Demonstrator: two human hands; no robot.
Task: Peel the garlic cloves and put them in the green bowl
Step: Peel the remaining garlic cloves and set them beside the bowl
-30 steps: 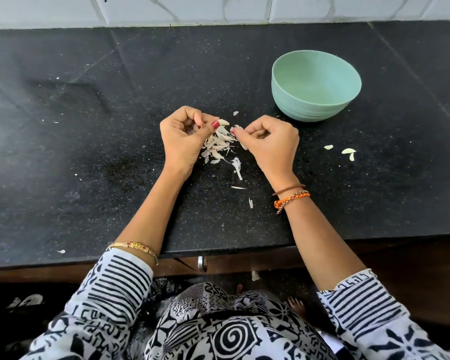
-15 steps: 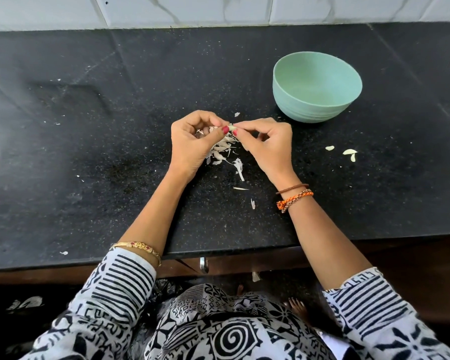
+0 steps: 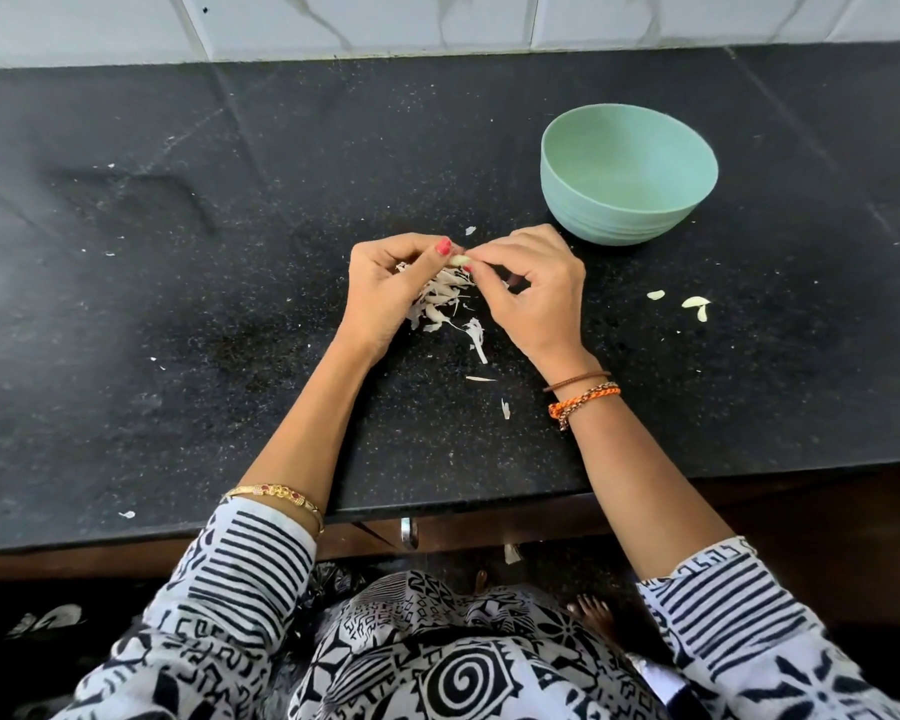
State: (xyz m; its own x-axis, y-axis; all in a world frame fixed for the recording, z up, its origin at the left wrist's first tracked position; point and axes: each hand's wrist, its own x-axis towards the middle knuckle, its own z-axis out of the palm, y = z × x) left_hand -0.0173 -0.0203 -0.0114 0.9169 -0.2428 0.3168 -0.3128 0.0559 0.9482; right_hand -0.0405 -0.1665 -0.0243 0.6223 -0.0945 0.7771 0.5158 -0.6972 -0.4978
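Both your hands meet over the peel pile [image 3: 445, 298]: your left hand [image 3: 391, 293] and right hand [image 3: 533, 293] pinch one garlic clove [image 3: 460, 260] between fingertips, above the desk [image 3: 230, 304], near the green bowl [image 3: 627, 174].

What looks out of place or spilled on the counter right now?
Garlic skins lie strewn on the black counter under both hands, and a few pale bits lie apart, right of the hands. The green bowl stands upright and undamaged.
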